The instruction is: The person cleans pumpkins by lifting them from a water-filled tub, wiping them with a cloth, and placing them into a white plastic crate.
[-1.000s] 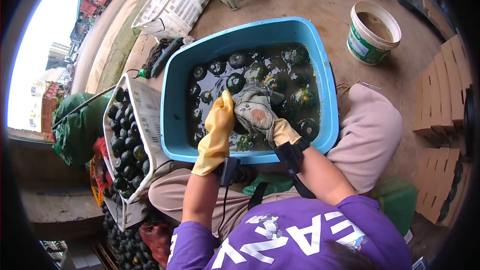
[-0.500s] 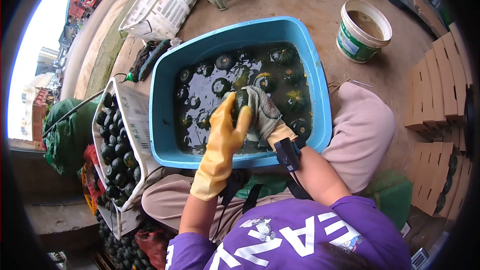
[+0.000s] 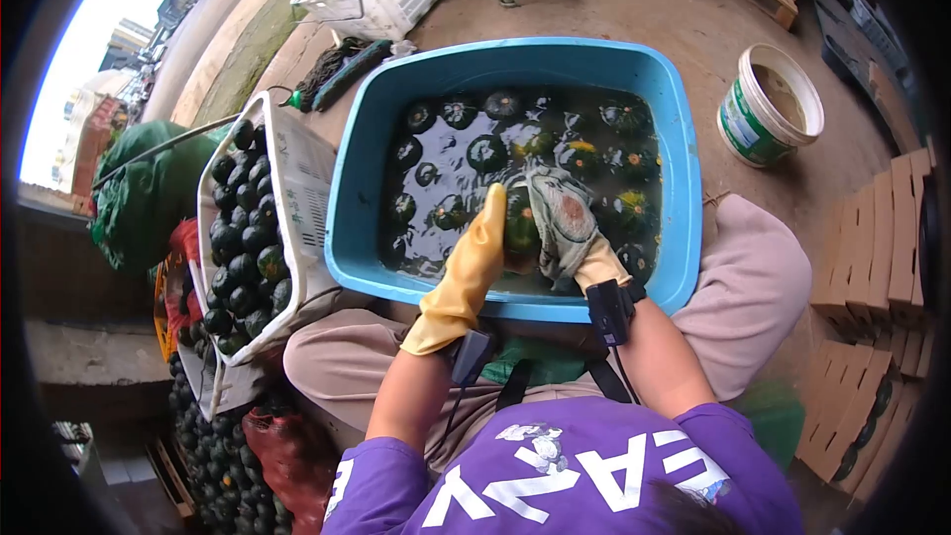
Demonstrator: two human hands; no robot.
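Over the near side of the blue tub (image 3: 352, 178), a dark green squash (image 3: 519, 223) sits just above the murky water, pinched between both hands so it can be rubbed. The left hand (image 3: 477, 250), in a yellow glove, presses flat against its side with fingers extended; the right hand (image 3: 567, 228) wraps a grey cloth (image 3: 560, 206) over it. More squash float beyond, and a white crate (image 3: 297, 188) of squash stands beside the tub.

Yellow rubber gloves, black wrist devices with cables, purple white-lettered T-shirt.
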